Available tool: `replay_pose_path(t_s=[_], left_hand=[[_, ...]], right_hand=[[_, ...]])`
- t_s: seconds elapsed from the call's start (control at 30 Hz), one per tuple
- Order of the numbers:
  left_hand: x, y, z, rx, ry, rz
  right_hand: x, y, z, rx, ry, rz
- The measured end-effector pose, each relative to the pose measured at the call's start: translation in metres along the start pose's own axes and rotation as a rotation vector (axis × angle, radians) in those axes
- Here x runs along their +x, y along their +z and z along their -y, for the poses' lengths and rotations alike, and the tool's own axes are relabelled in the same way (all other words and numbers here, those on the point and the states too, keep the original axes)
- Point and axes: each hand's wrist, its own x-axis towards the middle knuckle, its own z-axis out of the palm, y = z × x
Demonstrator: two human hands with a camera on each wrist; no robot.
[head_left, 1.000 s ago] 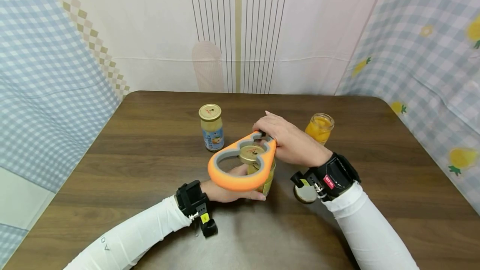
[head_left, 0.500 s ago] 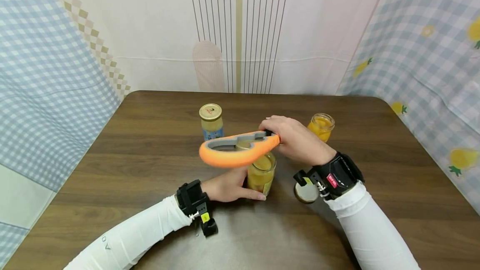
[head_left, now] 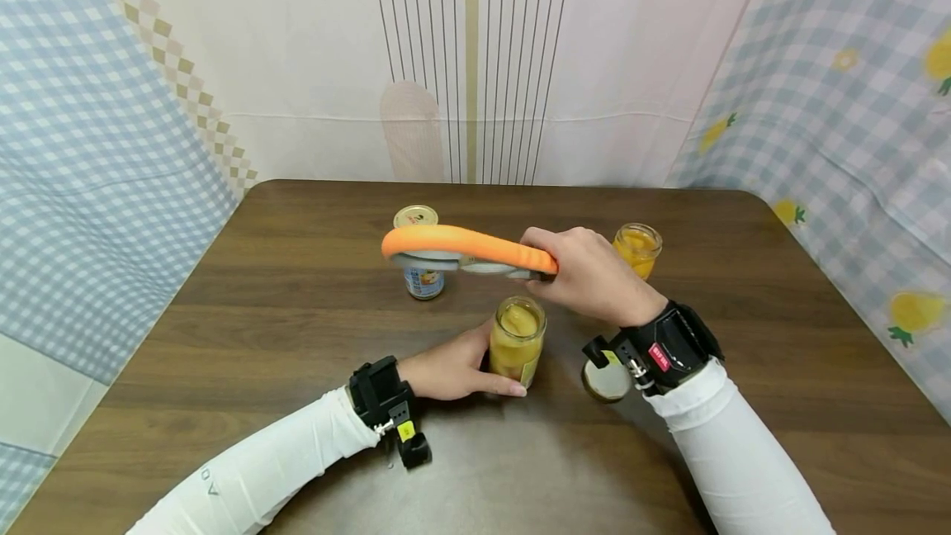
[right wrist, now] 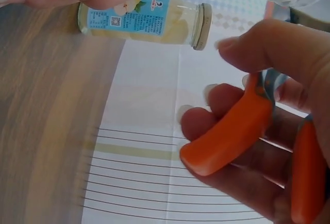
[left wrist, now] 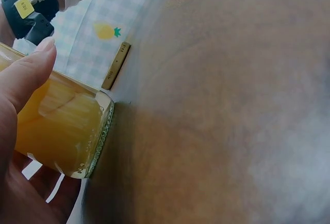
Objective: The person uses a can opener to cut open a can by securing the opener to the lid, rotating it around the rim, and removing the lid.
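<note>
My left hand (head_left: 453, 368) grips a glass jar (head_left: 518, 345) of yellow fruit around its side. The jar stands upright on the table, its mouth uncovered; the left wrist view shows my thumb and fingers around the glass. Above and behind it, my right hand (head_left: 587, 275) holds an orange jar opener (head_left: 475, 244) with a grey inner lining. The opener is tipped nearly edge-on, and a sliver of a gold lid seems to sit within it. Its orange handle (right wrist: 229, 131) lies between my right fingers in the right wrist view.
A lidded jar with a blue label (head_left: 423, 281) stands at the back, partly hidden by the opener. Another uncovered jar of orange fruit (head_left: 637, 250) stands behind my right hand. A loose lid (head_left: 606, 381) lies by the right wrist. Patterned cloths hang around the table (head_left: 297, 304).
My right hand lifts the jar opener off the jar, tilting it from face-up to edge-on. The gold lid comes away with it, leaving the jar uncovered. The left hand stays put.
</note>
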Motion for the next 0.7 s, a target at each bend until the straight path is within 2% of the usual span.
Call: replay_pose_path(t_s=[0.2,0.5,0.7], left_hand=[[0.0003,-0.0009,-0.0003,0.048,-0.014,-0.005],[-0.0009,-0.0017,0.0002,0.06,-0.037,-0.007],[-0.0006,-0.0019,0.0,0.064,-0.038,-0.009]], right_hand=[[-0.0007,-0.0003,-0.0014,-0.021,0.022,-0.005],[-0.0012,-0.0001,0.0019,-0.074,0.124,-0.007],[-0.002,0.0001,0.0029,-0.109,0.181,-0.041]])
